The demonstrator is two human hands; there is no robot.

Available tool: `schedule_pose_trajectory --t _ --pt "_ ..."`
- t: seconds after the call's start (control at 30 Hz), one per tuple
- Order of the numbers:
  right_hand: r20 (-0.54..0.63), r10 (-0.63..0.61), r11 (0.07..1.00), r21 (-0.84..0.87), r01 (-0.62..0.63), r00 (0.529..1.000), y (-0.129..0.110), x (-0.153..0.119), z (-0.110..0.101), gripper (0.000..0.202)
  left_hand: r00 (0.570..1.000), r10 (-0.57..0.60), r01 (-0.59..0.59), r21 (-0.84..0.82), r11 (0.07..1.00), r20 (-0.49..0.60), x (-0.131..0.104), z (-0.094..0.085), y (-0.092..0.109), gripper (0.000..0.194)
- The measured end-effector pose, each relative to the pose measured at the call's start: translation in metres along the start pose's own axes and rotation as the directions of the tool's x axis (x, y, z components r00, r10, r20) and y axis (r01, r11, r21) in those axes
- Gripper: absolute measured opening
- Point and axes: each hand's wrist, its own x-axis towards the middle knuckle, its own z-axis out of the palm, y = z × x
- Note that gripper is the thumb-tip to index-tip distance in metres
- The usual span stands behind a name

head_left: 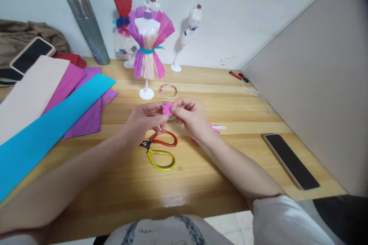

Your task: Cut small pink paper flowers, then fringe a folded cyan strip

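Between my two hands is a small pink flower-shaped paper cutout (166, 108), held above the table. My left hand (143, 120) pinches its left side with thumb and fingers. On the other side, the thumb and forefinger of my right hand (189, 115) grip its right edge. Just below lie scissors (161, 149) with one red and one yellow handle, blades pointing left. Behind my fingers a tape roll is partly hidden, and another clear tape roll (168, 90) lies a little farther back. Pink paper scraps (214, 128) sit beside my right wrist.
A small mannequin (148, 46) in a pink and purple paper dress stands behind my hands, with several more along the wall. Blue, purple, pink and cream paper sheets (57, 118) cover the left. A bottle (89, 26) leans behind them. A phone (290, 160) lies at right.
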Motion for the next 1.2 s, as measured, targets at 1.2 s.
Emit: schedule_pose_trajectory --t 1.2 --pt "0.515 0.277 0.632 -0.734 0.250 0.811 0.001 -0.015 0.002 0.014 0.942 -0.020 -0.059 -0.224 0.973 -0.335 -0.004 0.005 0.004 0.016"
